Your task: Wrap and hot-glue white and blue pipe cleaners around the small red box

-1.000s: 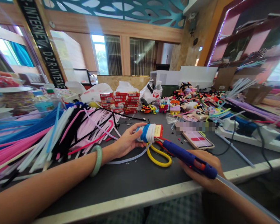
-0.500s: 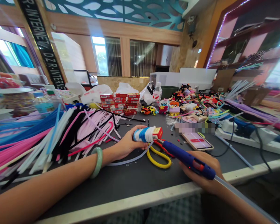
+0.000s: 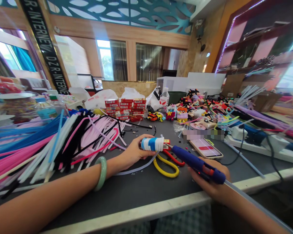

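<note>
One small red-and-cream cardboard box (image 3: 166,145), sleeved in a white-and-blue fuzzy stem wrap (image 3: 152,144), sits in the left hand (image 3: 133,151) over mid-tabletop; only its right end is bare. Left hand closed around the sleeved part, green bangle (image 3: 103,173) on that wrist. Right hand (image 3: 210,178) closed around a dark-blue plastic glue gun (image 3: 197,162) with a red trigger, translucent glue stick (image 3: 250,199) out the back. Metal nozzle aims at the bare end; can't tell if it touches, no bead visible.

Step in hand, my read: gluing the wrap near the box's bare end. Next move calls for a steady left hold, precise tip placement on the last coil, skin clear of hot metal.

A pale lavender fuzzy stem (image 3: 139,169) runs from by the left wrist to the wrap. Yellow loop (image 3: 169,175) and red piece (image 3: 177,161) just below the box; maybe scissors handles, unsure.

Dark grey tabletop (image 3: 136,198), pale near edge. Left side: heaped blue, pink, white and black fuzzy stems (image 3: 42,154). Toward far edge: stacked red-and-white cartons (image 3: 125,104), clear plastic bottle (image 3: 164,97), colourful fuzzy dolls (image 3: 182,114). Right side: pale-cased phone (image 3: 206,148), white power strip (image 3: 274,151).

Room: curtained windows (image 3: 148,61), teal cut-out panel (image 3: 120,14) overhead, LED-lit shelving (image 3: 256,48) right.
</note>
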A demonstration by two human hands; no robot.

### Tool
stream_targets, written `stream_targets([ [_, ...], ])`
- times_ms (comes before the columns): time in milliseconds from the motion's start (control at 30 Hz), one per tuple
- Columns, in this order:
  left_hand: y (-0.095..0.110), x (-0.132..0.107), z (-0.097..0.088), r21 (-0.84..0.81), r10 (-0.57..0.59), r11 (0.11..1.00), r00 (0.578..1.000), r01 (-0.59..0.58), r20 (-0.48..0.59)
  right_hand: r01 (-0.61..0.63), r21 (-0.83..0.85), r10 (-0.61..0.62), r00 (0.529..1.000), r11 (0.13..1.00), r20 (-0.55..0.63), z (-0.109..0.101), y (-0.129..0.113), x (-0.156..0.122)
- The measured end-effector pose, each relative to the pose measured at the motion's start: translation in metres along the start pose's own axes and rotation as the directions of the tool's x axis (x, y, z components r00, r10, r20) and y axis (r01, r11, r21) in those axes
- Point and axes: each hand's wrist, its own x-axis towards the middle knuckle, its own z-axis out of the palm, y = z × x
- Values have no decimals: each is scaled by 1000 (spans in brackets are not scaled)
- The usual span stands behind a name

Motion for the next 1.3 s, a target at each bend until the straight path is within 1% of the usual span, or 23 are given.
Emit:
stream_targets([
  [67,1,0,0,9,-6,1000,1000,6,1,3,0,-3,1000,1000,20,-1,-3,3],
  [200,1,-1,0,19,-10,1000,1000,10,-24,10,16,-11,1000,1000,11,-3,-5,7],
  [367,-2,1,-1,2,-5,1000,1000,5,-24,-19,52,15,997,998,74,-2,-5,8],
  [500,-4,2,-1,1,16,1000,1000,-16,-18,-43,58,38,996,997,76,-2,-5,9],
  [633,-2,2,0,-27,11,1000,999,-11,-34,-44,70,37,995,997,97,-3,-6,10],
  [867,2,-1,3,-78,0,997,999,-3,-41,-45,72,39,995,996,88,-3,-7,11],
  [1100,2,0,3,-95,-15,995,999,11,-43,-39,82,29,993,996,113,-2,-6,9],
  [1300,1,0,3,-100,-10,995,999,6,-32,-62,94,50,991,994,123,-1,-4,7],
])
